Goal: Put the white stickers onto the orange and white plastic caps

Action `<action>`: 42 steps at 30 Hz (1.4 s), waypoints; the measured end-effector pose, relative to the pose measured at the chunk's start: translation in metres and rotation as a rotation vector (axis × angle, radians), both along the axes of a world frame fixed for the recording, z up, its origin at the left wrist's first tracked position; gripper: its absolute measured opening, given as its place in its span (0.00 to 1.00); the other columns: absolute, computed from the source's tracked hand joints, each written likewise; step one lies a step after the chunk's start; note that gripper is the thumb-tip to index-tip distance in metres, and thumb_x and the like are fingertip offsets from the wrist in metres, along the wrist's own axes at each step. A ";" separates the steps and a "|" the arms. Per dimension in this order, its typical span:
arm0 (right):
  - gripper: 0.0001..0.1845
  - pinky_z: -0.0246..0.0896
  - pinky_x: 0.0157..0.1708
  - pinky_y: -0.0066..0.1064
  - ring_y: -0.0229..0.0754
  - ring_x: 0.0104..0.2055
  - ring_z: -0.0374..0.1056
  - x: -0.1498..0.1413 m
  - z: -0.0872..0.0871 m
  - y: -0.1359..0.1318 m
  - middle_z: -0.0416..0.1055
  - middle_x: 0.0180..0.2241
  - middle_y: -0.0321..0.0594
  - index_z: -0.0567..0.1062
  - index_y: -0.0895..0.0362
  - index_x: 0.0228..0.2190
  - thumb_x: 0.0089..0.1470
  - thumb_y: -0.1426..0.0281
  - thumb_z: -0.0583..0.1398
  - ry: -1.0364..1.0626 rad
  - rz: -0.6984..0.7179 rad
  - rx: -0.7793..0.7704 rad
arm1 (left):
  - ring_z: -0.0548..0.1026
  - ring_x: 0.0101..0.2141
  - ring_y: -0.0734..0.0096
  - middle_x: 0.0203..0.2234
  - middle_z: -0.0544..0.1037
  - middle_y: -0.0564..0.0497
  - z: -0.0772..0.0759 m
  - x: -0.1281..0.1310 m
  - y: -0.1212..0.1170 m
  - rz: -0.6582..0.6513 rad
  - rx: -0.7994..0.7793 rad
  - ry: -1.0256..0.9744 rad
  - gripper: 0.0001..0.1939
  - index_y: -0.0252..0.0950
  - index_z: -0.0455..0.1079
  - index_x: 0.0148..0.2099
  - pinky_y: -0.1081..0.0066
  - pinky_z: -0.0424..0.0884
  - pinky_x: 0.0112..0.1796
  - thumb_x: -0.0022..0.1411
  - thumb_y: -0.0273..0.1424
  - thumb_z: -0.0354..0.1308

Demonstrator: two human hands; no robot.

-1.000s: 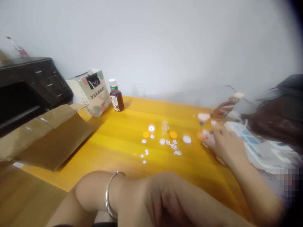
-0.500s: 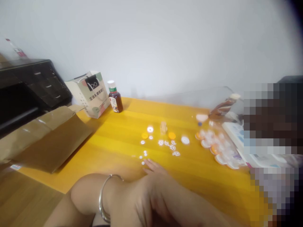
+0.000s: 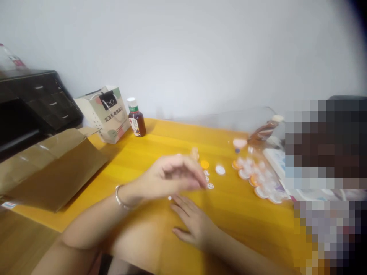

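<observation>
My left hand, a silver bracelet on its wrist, is over the middle of the table, covering several small pieces. Its fingers bend toward the thumb, and blur hides whatever may be between the tips. Lower down, my right hand lies at the tabletop with fingers stretched out, its tips beside a small white disc. Just right of my left fingertips are white cut-out pieces. Beyond them lie an orange disc, a white disc-shaped piece and a blurred tan piece.
A brown paper bag lies at the left of the yellow table. Behind it stand a printed carrier bag and a dark bottle. Clear round cups and a brown-wrapped pack are at right, near a blurred-out person.
My left hand has risen from the near edge and reached forward over the small pieces, uncovering more of my right hand. The right fingertips stay near the small disc. The view has shifted slightly.
</observation>
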State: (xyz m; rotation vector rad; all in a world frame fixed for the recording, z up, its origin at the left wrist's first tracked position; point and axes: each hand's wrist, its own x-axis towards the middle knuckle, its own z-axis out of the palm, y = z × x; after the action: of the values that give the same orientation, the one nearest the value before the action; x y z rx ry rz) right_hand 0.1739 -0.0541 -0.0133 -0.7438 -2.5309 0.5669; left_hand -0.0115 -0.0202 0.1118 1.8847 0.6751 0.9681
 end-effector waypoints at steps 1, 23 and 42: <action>0.26 0.49 0.56 0.43 0.49 0.60 0.49 0.001 0.001 0.000 0.56 0.57 0.49 0.64 0.58 0.51 0.50 0.64 0.57 -0.033 0.024 0.001 | 0.72 0.34 0.69 0.33 0.74 0.50 0.003 -0.001 0.009 0.067 0.019 0.001 0.08 0.38 0.70 0.39 0.68 0.70 0.35 0.59 0.34 0.53; 0.25 0.45 0.58 0.43 0.47 0.61 0.46 0.004 0.005 0.009 0.52 0.59 0.48 0.61 0.60 0.52 0.53 0.64 0.54 -0.205 0.094 0.041 | 0.69 0.38 0.69 0.35 0.72 0.48 -0.121 -0.050 0.066 0.178 0.426 0.547 0.09 0.37 0.70 0.40 0.69 0.63 0.43 0.62 0.32 0.50; 0.33 0.54 0.53 0.49 0.53 0.58 0.52 0.017 -0.014 0.031 0.57 0.55 0.56 0.52 0.62 0.55 0.51 0.63 0.56 -0.051 -0.247 0.126 | 0.69 0.37 0.70 0.33 0.72 0.50 -0.108 0.010 0.025 0.111 0.346 0.566 0.08 0.36 0.68 0.39 0.70 0.62 0.41 0.61 0.33 0.51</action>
State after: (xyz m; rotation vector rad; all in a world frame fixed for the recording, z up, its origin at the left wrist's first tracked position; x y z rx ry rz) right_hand 0.1904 -0.0226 -0.0274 -1.0149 -2.4436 0.3057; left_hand -0.0015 0.0052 0.0033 2.4871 0.9968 0.6392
